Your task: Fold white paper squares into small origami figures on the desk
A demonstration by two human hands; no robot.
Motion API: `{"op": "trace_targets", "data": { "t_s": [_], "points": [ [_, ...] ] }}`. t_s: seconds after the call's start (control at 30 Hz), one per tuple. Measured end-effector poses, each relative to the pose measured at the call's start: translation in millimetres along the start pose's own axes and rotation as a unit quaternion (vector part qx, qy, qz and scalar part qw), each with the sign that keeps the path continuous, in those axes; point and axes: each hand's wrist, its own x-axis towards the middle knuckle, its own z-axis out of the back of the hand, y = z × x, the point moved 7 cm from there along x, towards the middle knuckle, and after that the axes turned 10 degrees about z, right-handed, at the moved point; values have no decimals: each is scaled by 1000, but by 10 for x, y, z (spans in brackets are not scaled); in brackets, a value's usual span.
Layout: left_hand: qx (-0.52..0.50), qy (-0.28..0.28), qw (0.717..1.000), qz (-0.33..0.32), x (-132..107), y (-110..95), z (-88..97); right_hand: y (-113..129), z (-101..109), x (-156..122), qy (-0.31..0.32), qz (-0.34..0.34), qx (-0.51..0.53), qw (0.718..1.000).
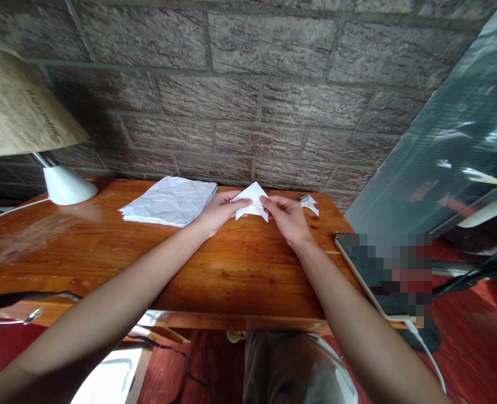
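Note:
A small folded piece of white paper (253, 196) is held up between both hands over the far part of the wooden table. It has a pointed top and two points hanging at the bottom. My left hand (225, 206) pinches its left side, thumb on the front face. On the opposite side, my right hand (288, 216) grips the edge with thumb in front and fingers behind. Left of my left hand lies a stack of creased white paper sheets (168, 199). Just beyond my right hand rests another small folded paper piece (310, 204).
A lamp with a white base (69, 185) and printed shade (25, 106) stands at the left. A tablet (362, 269) with a white cable lies along the right edge of the wooden table (248, 275). A brick-patterned wall (231, 95) rises directly behind.

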Motion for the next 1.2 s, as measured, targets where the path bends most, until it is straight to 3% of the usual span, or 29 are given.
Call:
{"op": "trace_targets", "data": {
  "t_s": [0.33,0.73,1.0,1.2],
  "points": [
    [46,19,999,2,-24,-21,-12,-22,30,2,-11,-6,-7,1000],
    [84,-24,995,-45,-69,-142,-21,-13,-40,-8,36,-19,8,999],
    [105,12,993,-61,-47,-119,-34,-13,-55,-12,45,-21,24,998],
    [116,6,992,-51,-51,-108,-49,-5,-72,-13,60,-8,28,998]
  ]
}}
